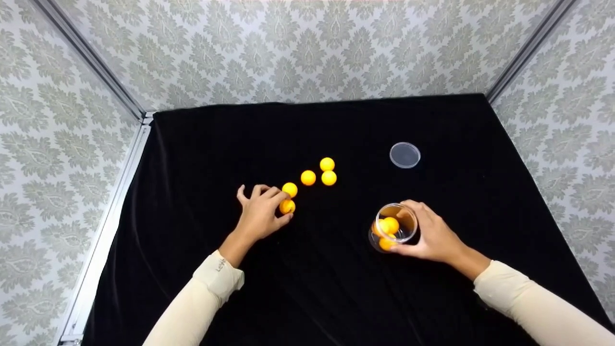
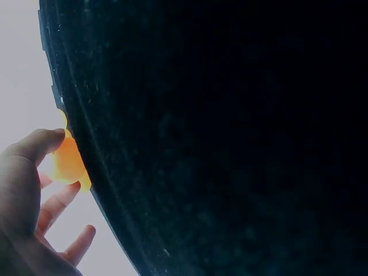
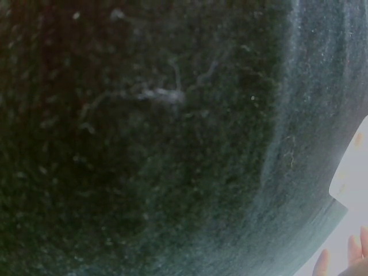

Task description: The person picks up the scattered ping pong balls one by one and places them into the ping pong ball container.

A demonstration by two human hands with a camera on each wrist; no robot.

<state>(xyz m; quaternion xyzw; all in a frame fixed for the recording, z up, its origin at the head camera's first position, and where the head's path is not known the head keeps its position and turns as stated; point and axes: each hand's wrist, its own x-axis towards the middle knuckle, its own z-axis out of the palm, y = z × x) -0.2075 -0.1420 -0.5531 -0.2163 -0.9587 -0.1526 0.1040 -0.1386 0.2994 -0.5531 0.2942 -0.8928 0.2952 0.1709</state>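
My left hand reaches over the table's left-middle part and pinches an orange ping-pong ball between thumb and fingers. In the left wrist view that ball sits between the thumb and a fingertip. Right behind it lies another ping-pong ball. Farther off is a loose group of three more balls. On the right, my right hand grips a clear plastic jar, its open mouth facing up. Several orange balls are inside. Only fingertips of the right hand appear in the right wrist view.
A round clear lid lies flat behind the jar. Black cloth covers the table. Patterned wall panels with metal frame rails enclose the back and sides.
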